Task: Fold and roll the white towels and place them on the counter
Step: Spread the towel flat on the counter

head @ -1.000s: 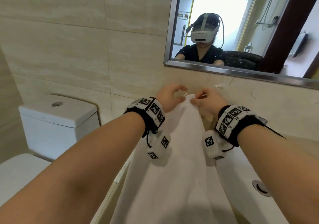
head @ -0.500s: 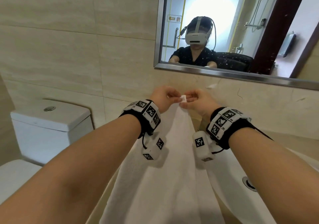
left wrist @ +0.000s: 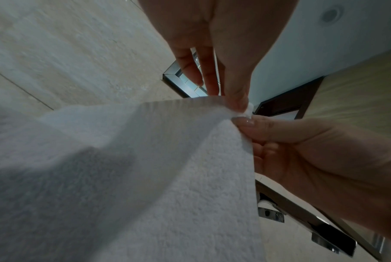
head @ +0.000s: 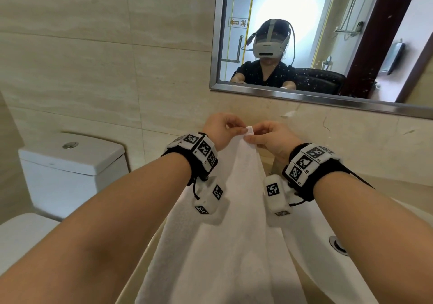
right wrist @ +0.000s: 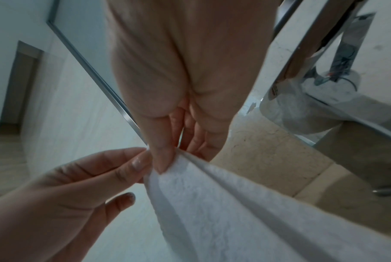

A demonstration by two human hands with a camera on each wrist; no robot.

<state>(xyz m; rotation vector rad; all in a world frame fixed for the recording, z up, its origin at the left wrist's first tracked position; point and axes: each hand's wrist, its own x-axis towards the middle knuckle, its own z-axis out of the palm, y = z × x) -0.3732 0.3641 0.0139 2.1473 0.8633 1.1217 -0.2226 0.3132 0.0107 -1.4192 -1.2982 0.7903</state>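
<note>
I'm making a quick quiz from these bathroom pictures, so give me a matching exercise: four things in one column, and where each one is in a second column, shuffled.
Things:
1. towel
2. toilet
3. mirror
4. sink

Places:
A. on the wall, upper right
B. pinched at its top by the left hand and right hand
C. low on the right, below the right arm
D. far left, against the wall

Pairs: 1-B, 2-D, 3-A, 4-C

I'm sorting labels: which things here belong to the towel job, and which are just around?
In the job: white terry towel, left hand, right hand, both pinching its top.
Around: white ceramic toilet tank, steel-framed wall mirror, white sink basin.
</note>
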